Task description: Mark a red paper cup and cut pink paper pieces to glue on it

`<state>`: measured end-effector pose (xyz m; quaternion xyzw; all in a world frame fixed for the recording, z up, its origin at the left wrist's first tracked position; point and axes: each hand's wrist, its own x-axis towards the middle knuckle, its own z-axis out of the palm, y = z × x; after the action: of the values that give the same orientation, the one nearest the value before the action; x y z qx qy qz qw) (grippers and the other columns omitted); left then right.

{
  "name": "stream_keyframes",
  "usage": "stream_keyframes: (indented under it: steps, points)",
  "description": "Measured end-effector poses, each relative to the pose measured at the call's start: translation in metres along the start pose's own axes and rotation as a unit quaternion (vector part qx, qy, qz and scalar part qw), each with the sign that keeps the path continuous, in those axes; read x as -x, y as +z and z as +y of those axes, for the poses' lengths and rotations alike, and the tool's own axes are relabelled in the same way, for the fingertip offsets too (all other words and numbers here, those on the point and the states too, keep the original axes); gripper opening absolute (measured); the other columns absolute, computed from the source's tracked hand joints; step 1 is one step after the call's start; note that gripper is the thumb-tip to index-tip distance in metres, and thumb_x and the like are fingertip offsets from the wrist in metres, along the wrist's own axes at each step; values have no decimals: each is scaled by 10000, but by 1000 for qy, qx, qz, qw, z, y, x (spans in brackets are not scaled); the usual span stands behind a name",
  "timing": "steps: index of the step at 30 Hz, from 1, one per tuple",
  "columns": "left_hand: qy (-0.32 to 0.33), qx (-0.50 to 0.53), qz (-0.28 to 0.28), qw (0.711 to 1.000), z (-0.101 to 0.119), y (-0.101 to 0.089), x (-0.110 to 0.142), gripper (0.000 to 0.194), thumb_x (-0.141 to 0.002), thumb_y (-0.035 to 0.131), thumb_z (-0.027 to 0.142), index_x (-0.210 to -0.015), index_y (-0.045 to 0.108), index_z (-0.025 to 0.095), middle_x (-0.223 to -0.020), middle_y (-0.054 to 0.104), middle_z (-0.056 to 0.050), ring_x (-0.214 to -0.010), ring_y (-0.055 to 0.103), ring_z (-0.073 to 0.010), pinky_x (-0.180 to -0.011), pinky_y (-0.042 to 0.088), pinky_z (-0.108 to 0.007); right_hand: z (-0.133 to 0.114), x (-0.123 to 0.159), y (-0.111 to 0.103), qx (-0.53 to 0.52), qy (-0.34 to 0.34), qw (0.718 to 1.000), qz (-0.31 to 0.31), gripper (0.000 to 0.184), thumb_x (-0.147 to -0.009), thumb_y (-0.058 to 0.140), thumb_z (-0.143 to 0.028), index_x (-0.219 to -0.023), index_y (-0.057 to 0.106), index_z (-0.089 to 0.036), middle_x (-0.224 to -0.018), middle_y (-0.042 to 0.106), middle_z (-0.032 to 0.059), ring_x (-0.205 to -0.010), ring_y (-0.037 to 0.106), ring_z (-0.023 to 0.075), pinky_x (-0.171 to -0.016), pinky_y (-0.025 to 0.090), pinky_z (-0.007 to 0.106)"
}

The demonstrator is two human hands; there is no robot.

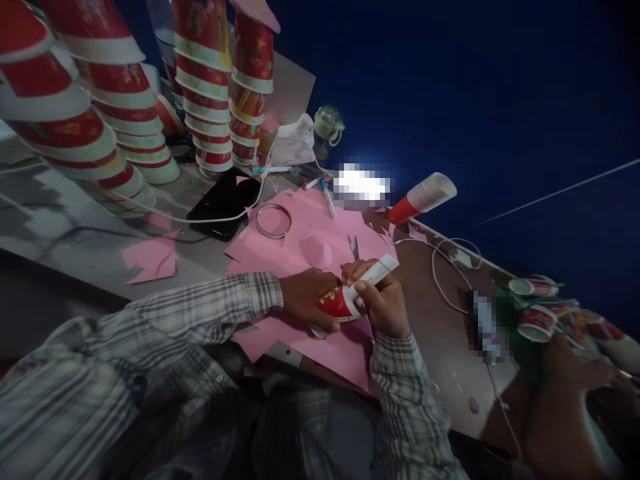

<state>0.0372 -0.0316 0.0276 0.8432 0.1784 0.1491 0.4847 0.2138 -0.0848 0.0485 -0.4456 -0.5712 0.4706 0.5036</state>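
Observation:
A red paper cup [334, 303] with gold print and a white rim lies on its side in front of me. My left hand [311, 299] is wrapped round it from the left. At its rim end, my right hand [384, 301] is closed on a white, flat-ended tube [381, 268], which slants up to the right. What the tube holds cannot be made out. Pink paper [320, 353] is spread beneath both hands. Just beyond them are a pink paper cone [320, 251] and a pair of scissors [354, 247], partly hidden by my right hand.
Tall stacks of paper cups [204, 100] rise at the back left, near a black phone [225, 203]. A tape ring [273, 221] lies on the paper. Leaning cups [424, 197] stand beyond. Cables cross the table; another person's arm [565, 400] is at right.

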Motion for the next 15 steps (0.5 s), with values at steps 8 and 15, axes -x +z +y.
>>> stream_keyframes:
  steps: [8, 15]
  points:
    - [14, 6, -7, 1000, -4, 2, -1, 449, -691, 748, 558, -826, 577, 165, -750, 634, -7, -651, 593, -152, -613, 422, -282, 1, -3, -3, 16, -29, 999, -22, 120, -823, 714, -314, -801, 633, -228, -756, 592, -23, -698, 540, 133, -724, 460, 301]
    - [27, 21, -11, 999, -2, 0, 1, 476, -681, 739, 599, -857, 602, 178, -799, 674, -25, -705, 610, -179, -663, 442, -300, 4, -11, -7, 105, 64, 990, 61, 203, -792, 695, -377, -740, 594, -209, -669, 579, -31, -623, 516, 129, -642, 445, 280]
